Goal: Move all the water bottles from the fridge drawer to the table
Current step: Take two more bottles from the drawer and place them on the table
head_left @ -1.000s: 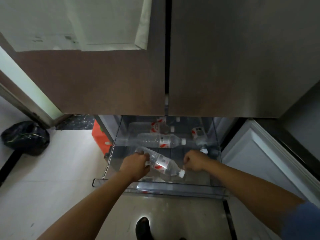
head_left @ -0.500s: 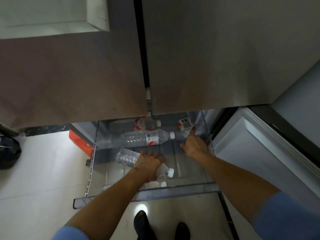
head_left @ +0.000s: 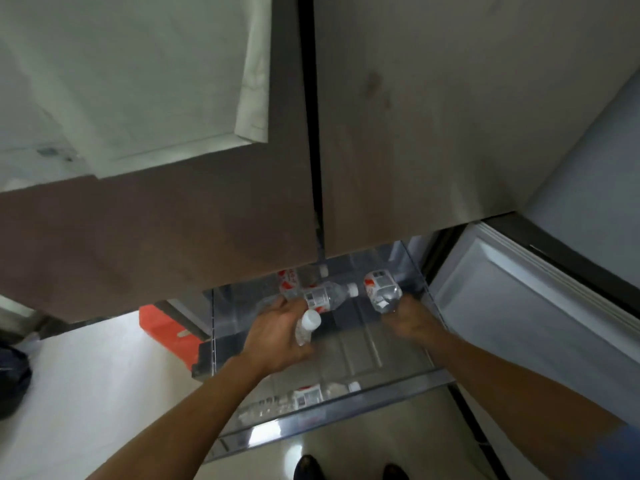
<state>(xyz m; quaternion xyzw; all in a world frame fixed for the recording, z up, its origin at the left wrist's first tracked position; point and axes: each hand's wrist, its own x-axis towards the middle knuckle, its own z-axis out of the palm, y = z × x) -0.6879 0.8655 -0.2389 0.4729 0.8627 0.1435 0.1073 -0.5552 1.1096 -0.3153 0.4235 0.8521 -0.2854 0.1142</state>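
Note:
The clear fridge drawer (head_left: 311,431) is pulled out below the closed fridge doors. My left hand (head_left: 277,332) is shut on a clear water bottle (head_left: 306,327) with a white cap that points up and toward me. My right hand (head_left: 410,318) grips another bottle (head_left: 381,291) with a red and white label, raised over the drawer's right side. A third bottle (head_left: 327,296) lies across the drawer behind my left hand, and one more (head_left: 289,277) sits at the back. Another bottle (head_left: 311,394) shows near the drawer's front wall; it may be a reflection.
Two closed brown fridge doors (head_left: 415,133) hang above the drawer. An open lower door (head_left: 519,323) stands at the right. A red box (head_left: 166,327) sits left of the drawer, a dark bag (head_left: 12,379) on the pale floor at far left. My shoes (head_left: 349,469) are below.
My left hand has lifted its bottle and turned it cap-up. My right hand has closed on the bottle at the drawer's right and raised it. The camera has tilted.

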